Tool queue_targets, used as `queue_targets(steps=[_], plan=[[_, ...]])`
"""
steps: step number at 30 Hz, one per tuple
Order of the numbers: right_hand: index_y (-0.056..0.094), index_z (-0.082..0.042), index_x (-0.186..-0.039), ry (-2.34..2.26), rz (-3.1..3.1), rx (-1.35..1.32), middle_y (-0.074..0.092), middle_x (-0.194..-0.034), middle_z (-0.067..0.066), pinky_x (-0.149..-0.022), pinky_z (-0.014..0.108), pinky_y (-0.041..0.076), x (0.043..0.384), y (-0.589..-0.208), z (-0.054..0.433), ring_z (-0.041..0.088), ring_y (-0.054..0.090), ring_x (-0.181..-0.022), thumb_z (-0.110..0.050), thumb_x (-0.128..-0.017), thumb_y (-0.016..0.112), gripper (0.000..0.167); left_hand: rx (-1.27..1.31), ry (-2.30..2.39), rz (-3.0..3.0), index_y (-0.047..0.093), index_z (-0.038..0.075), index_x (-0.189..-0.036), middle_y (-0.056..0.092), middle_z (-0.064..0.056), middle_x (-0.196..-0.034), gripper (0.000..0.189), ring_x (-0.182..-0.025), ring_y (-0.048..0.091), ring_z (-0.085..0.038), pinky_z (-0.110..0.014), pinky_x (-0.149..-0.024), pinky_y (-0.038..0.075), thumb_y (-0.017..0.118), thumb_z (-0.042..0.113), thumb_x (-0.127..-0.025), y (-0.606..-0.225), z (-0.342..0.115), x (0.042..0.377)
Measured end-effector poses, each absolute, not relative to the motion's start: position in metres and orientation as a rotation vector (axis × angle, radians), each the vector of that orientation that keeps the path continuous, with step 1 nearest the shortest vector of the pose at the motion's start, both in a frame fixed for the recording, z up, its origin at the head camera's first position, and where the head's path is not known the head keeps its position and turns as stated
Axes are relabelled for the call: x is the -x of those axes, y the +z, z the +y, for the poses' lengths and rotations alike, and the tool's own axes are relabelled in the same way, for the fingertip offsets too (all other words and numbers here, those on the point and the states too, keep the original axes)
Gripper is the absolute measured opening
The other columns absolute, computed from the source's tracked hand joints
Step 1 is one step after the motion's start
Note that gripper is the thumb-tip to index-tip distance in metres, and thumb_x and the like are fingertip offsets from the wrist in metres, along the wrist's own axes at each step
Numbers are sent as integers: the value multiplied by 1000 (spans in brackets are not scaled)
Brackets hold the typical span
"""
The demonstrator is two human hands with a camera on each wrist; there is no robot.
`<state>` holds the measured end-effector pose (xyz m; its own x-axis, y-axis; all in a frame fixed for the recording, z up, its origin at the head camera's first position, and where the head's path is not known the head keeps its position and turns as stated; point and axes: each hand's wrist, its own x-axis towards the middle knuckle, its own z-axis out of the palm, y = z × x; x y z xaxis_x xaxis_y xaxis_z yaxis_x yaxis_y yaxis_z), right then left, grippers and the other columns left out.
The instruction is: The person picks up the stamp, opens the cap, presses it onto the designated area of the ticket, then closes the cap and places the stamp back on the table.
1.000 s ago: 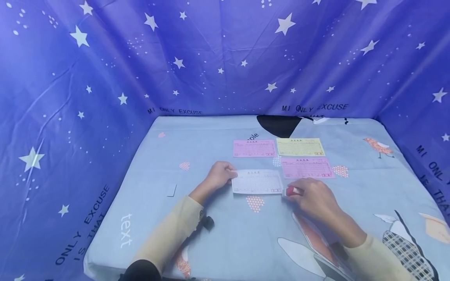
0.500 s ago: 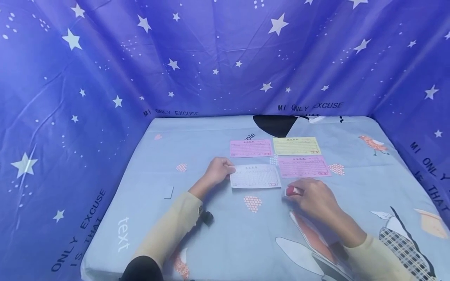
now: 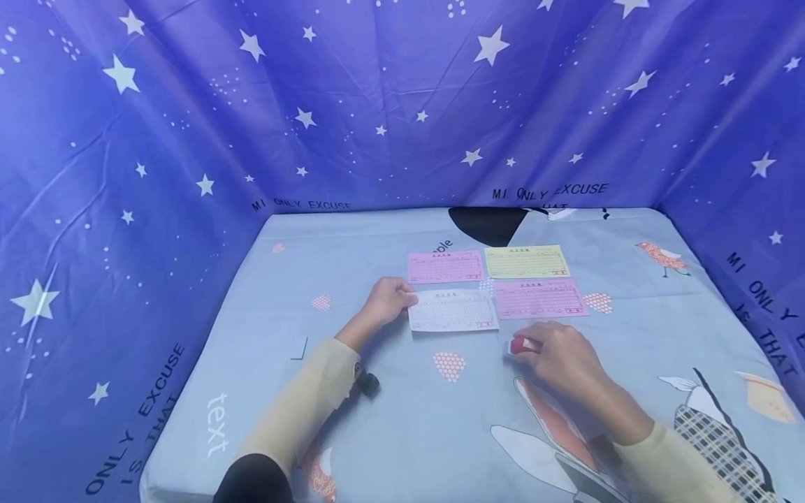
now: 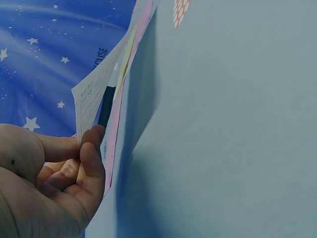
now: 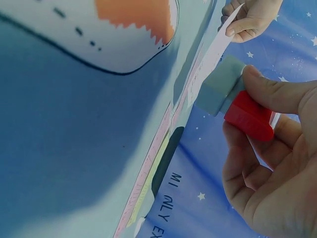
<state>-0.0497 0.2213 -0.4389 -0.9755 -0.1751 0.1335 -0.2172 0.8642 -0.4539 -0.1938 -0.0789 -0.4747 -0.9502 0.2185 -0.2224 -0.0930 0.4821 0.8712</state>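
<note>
My left hand (image 3: 388,302) pinches the left edge of a white printed form (image 3: 453,311) between thumb and fingers. In the left wrist view the sheet (image 4: 94,94) stands tilted, lifted off the cloth at the held side. To its right, my right hand (image 3: 561,353) grips a small red stamp (image 5: 249,115) with a translucent grey-green end, held above the cloth and apart from the paper. Beyond the white form lie a pink form (image 3: 445,266), a yellow form (image 3: 527,262) and a second pink form (image 3: 541,299), all flat.
The forms lie on a table covered by a light blue patterned cloth (image 3: 377,433). Left of my left arm is a small card-like shape (image 3: 298,348), too small to identify. A blue star-printed curtain (image 3: 352,84) surrounds the table at the back and sides.
My left hand has moved the white form away from me, toward the pink form at the back left. The right hand has hardly moved and keeps the stamp. The head view has shifted slightly.
</note>
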Motion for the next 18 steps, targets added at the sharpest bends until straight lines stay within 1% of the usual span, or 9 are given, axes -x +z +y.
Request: queue_targets(steps=[4, 8, 13, 18], plan=[[78, -17, -93, 709, -2934, -329, 72, -87, -5, -77, 47, 53, 49, -441, 223, 23, 66, -84, -15, -77, 84, 17, -104, 1458, 2430, 72, -1, -91, 71, -9, -86, 4, -68, 63, -17, -23, -54, 48, 71, 1, -87, -477, -78, 198], [78, -20, -90, 695, -2923, -345, 70, -84, -9, -72, 42, 52, 49, -443, 224, 17, 61, -78, -14, -77, 85, 17, -97, 1446, 2434, 72, 0, -91, 70, -9, -87, 4, -69, 62, -17, -24, -55, 49, 71, 1, -88, -478, -77, 201], [76, -24, -86, 699, -2927, -339, 70, -85, -9, -72, 42, 51, 48, -445, 225, 16, 61, -78, -14, -77, 84, 16, -92, 1437, 2431, 71, 0, -92, 70, -9, -89, 4, -70, 62, -18, -24, -56, 49, 70, 2, -89, -479, -76, 205], [77, -21, -89, 706, -2931, -334, 72, -90, -4, -78, 47, 52, 47, -445, 226, 22, 66, -86, -13, -77, 84, 16, -101, 1419, 2444, 72, 1, -92, 69, -10, -91, 4, -72, 62, -19, -25, -57, 50, 70, 2, -89, -480, -74, 210]])
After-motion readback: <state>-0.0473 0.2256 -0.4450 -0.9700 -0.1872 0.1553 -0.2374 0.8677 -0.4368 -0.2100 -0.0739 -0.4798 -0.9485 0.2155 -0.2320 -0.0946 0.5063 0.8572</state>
